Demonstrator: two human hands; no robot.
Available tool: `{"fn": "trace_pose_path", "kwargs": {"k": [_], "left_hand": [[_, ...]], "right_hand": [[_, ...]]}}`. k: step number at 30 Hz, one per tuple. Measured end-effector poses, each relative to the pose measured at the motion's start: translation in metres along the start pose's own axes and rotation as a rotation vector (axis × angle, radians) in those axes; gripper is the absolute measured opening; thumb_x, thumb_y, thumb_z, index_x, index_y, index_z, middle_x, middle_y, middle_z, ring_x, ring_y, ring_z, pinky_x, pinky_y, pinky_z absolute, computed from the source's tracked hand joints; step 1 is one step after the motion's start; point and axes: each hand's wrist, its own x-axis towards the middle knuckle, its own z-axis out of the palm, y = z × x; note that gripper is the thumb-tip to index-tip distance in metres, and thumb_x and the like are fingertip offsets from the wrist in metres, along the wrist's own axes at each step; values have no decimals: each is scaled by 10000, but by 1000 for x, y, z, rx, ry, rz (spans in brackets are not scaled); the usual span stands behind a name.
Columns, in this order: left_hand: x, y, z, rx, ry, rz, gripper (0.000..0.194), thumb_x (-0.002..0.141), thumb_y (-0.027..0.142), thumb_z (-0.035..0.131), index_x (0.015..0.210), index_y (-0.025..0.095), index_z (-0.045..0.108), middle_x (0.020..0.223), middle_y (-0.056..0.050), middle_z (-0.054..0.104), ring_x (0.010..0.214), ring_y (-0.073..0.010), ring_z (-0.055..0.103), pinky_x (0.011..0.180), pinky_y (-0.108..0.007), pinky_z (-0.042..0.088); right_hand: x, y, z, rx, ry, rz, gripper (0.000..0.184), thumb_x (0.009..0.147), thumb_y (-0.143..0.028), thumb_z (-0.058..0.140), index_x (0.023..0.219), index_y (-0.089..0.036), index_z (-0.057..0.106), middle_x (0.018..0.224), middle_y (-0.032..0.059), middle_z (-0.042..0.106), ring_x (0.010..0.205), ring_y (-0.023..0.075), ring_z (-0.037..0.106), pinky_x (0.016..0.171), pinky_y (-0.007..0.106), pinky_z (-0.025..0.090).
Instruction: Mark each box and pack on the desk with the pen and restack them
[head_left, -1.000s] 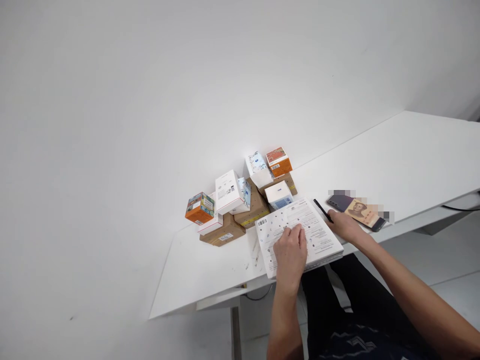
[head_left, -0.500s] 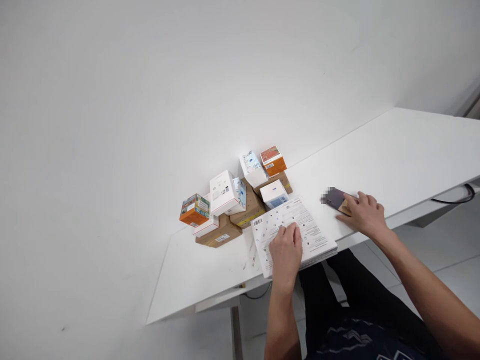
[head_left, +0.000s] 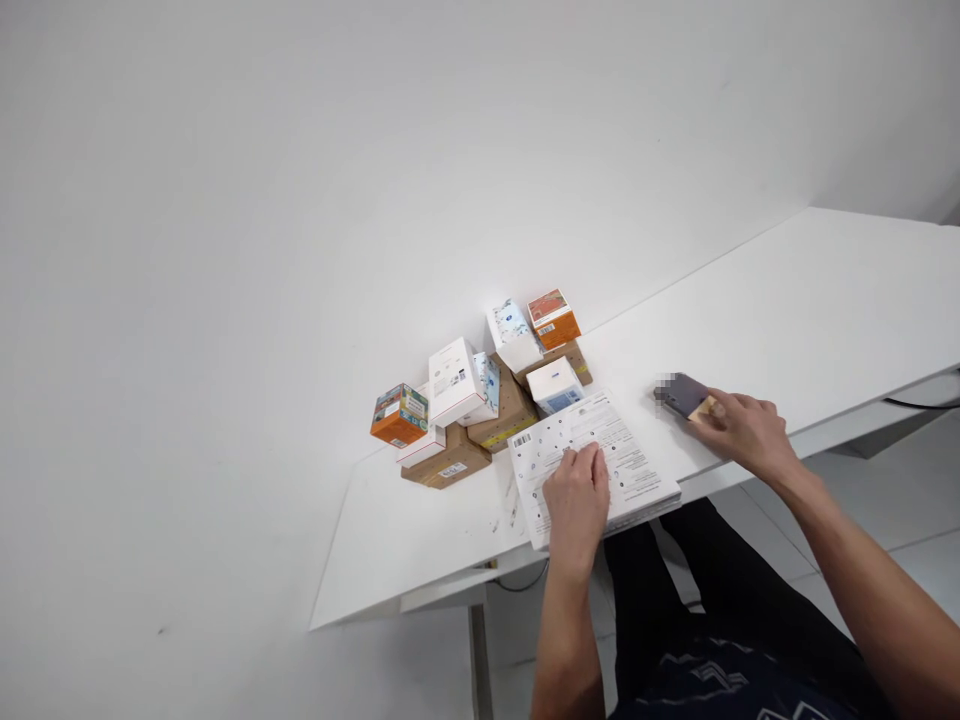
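My left hand (head_left: 577, 500) lies flat, fingers together, on a white stack of printed sheets (head_left: 622, 455) at the near edge of the white table (head_left: 795, 310); it holds nothing. My right hand (head_left: 746, 430) reaches to the right of the stack and closes its fingers over the near end of a dark phone (head_left: 681, 393) lying on the table, with a tan banknote edge (head_left: 703, 407) showing at the fingertips. No pen is visible.
Behind the sheets stands a pile of small boxes: an orange box (head_left: 400, 415) at the left, a white box (head_left: 455, 380), brown cardboard boxes (head_left: 450, 462), a white-blue box (head_left: 555, 385) and another orange box (head_left: 554, 318) at the back. A white wall rises behind. A cable (head_left: 919, 403) hangs under the table.
My right hand moved right from beside a black pen onto the phone and banknote, covering most of the note. The pen is out of sight. My left hand stayed on the sheets.
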Motion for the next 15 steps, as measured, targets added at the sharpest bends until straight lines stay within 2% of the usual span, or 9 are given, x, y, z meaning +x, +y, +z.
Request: {"fn": "trace_pose_path", "kwargs": {"k": [3, 7, 9, 10, 13, 15], "left_hand": [[0, 0, 0, 7, 3, -2, 241, 934, 258, 428, 1046, 246, 640, 887, -19, 668, 811, -135, 618, 727, -230, 443], [1, 0, 2, -7, 10, -1, 240, 935, 264, 424, 1044, 245, 637, 882, -18, 666, 811, -138, 617, 720, -232, 441], [1, 0, 2, -18, 5, 2, 249, 937, 267, 412, 1044, 243, 636, 883, -23, 663, 814, -141, 616, 722, -236, 440], [1, 1, 1, -26, 1, 2, 254, 938, 270, 406, 1047, 244, 634, 887, -26, 661, 819, -145, 615, 726, -241, 440], [0, 0, -1, -143, -27, -46, 235, 923, 288, 425, 1009, 241, 639, 884, -38, 649, 819, -161, 606, 730, -260, 444], [-2, -1, -4, -326, -65, -115, 206, 898, 341, 469, 939, 237, 643, 843, -40, 635, 791, -169, 596, 701, -265, 453]], "right_hand": [[-10, -13, -20, 414, -9, 130, 671, 714, -550, 601, 1298, -230, 520, 1122, 132, 626, 1008, 322, 573, 770, 415, 483], [-36, -49, -51, 1079, -106, 248, 450, 756, -462, 571, 1177, -306, 596, 1118, 69, 651, 950, 258, 628, 772, 369, 521], [-54, -73, -65, 1438, -222, 253, 371, 798, -471, 490, 1078, -275, 633, 1097, 74, 675, 929, 250, 649, 774, 375, 545], [-64, -84, -70, 1573, -335, 282, 373, 802, -477, 479, 1049, -250, 642, 1077, 84, 688, 894, 255, 664, 757, 388, 555], [-86, -116, -77, 1792, -669, 424, 399, 785, -523, 521, 996, -221, 672, 889, 81, 734, 689, 258, 690, 546, 369, 566], [-93, -132, -74, 1877, -810, 467, 344, 800, -494, 548, 963, -226, 689, 766, 52, 736, 589, 216, 677, 472, 306, 546]]}}
